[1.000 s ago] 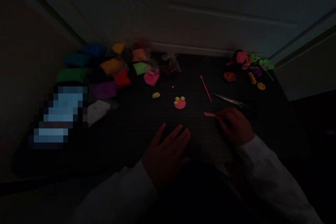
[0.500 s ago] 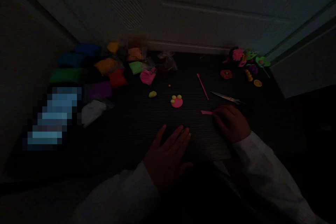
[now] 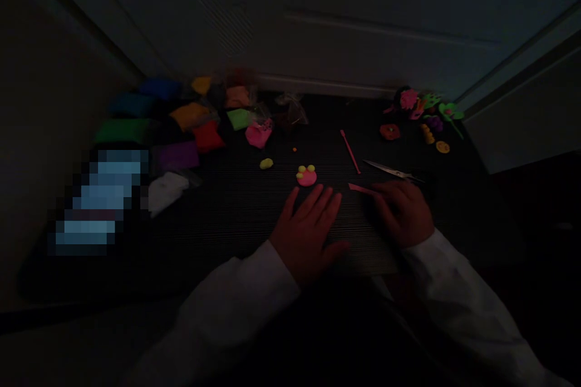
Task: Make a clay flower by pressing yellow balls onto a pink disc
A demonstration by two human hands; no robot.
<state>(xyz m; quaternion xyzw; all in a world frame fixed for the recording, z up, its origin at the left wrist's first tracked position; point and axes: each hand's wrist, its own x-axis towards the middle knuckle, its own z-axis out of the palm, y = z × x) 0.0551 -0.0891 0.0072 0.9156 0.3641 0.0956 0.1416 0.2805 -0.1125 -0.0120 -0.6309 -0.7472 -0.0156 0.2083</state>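
A flat pink clay disc (image 3: 307,178) lies on the dark table, with small yellow balls along its upper left edge. Just below it is my left hand (image 3: 311,233), palm down, fingers spread, holding nothing. My right hand (image 3: 403,211) is closed round one end of a pink clay tool (image 3: 360,188), whose flat tip points left. A lump of yellow clay (image 3: 266,164) rests left of the disc, and a tiny orange ball (image 3: 295,149) lies above it. Another thin pink tool (image 3: 350,152) lies between the disc and the scissors (image 3: 393,172).
Bags of coloured clay, among them a red one (image 3: 209,136) and a white one (image 3: 167,191), crowd the left and back. At far left lies a blurred bright screen (image 3: 100,199). Finished clay pieces, including a red flower (image 3: 390,131), sit at back right, before a pale wall (image 3: 363,60).
My left hand has moved up and right, closer to the pink disc. The pink tool in my right hand has tilted, its tip now higher. The camera view has shifted slightly.
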